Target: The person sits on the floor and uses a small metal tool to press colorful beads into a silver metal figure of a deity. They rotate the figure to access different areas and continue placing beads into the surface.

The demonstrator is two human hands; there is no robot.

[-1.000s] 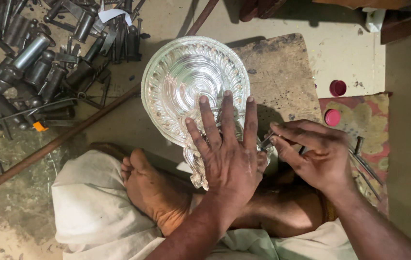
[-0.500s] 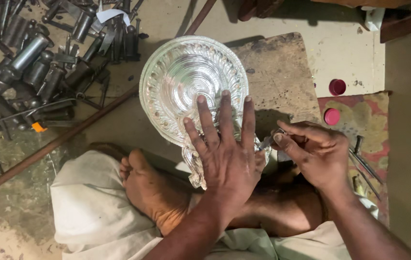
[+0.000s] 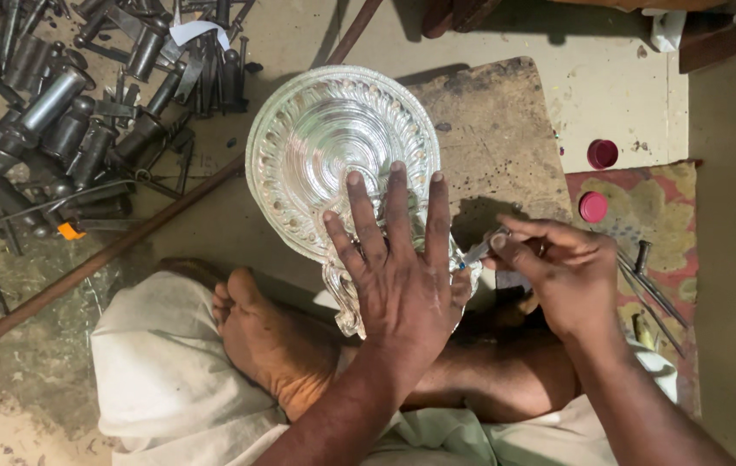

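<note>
Head cam: I'm pressing my left hand point(image 3: 398, 267) flat, fingers spread, on the embossed silver dish point(image 3: 342, 155), right hand point(image 3: 562, 272) pinching a small tool point(image 3: 478, 251) at its near rim; embossing's looking mostly finished.

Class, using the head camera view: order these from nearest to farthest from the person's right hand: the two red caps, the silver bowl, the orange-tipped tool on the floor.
From the right hand:
1. Lower red cap, just above it.
2. Upper red cap, higher up.
3. Silver bowl, left, under the left hand.
4. Orange-tipped tool, far left.

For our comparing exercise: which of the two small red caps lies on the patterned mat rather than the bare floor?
The lower red cap, at the patterned mat's upper-left corner, nearer the right hand. The upper red cap sits on pale floor.
</note>
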